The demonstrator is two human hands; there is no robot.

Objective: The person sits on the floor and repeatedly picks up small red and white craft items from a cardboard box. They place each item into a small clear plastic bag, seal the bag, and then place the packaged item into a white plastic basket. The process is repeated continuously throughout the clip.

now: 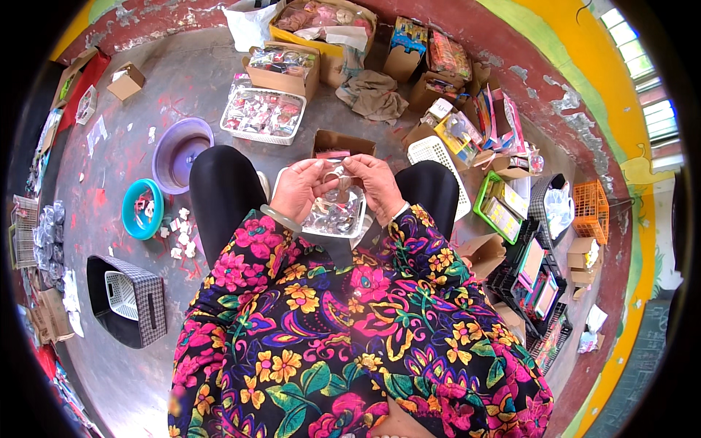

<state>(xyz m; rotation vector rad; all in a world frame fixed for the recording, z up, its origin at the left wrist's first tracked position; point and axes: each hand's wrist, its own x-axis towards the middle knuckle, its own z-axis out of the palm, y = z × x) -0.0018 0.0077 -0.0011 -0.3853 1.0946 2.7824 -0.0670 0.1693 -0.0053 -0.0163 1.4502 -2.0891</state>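
Left hand (pixel 298 191) and right hand (pixel 378 191) pinch a small clear packet (pixel 339 174) between their fingertips, above a white basket (pixel 332 234).
The packet looks thin, see-through and shiny; its contents are too small to tell. The basket beneath holds many small glinting pieces. Just beyond the hands stands a brown box (pixel 328 139); farther off, a white tray (pixel 257 137) holds red and pink packets. Leftward, a teal basin (pixel 128 210) holds red and white bits, beside a purple basin (pixel 169 164).

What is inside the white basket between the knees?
The white basket holds many small, shiny pieces, seemingly in clear wrapping. The left hand and right hand hide part of it; anything deeper is covered too.
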